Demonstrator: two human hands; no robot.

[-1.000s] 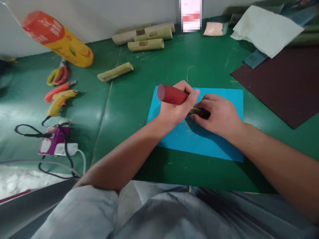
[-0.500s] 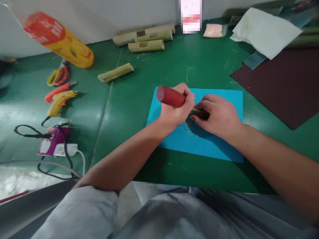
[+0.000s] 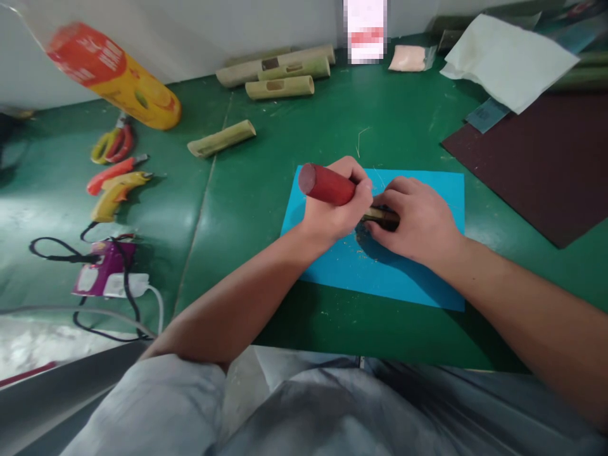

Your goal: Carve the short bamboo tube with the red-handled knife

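Note:
My left hand (image 3: 335, 202) is wrapped round the thick red handle (image 3: 327, 183) of a tool. Its working end is hidden behind my fingers, so I cannot tell its kind. Close by, my right hand (image 3: 420, 215) grips a short piece of bamboo (image 3: 380, 215) between thumb and fingers. The bamboo has a pale stretch and a dark end, and its left end lies by my left hand. Both hands are over a blue sheet (image 3: 342, 275), which carries small shavings (image 3: 360, 244).
Bamboo tubes with cut openings (image 3: 280, 87) lie along the back, with a single tube (image 3: 222, 139) nearer. Scissors (image 3: 114, 142), a yellow glue gun (image 3: 116, 199), a power strip (image 3: 111, 266) with cables and an orange bottle (image 3: 118, 82) are left. A dark board (image 3: 536, 171) lies right.
The hands stay almost in place. The bamboo has turned slightly in my right hand, showing a paler strip. The whole view has shifted very slightly.

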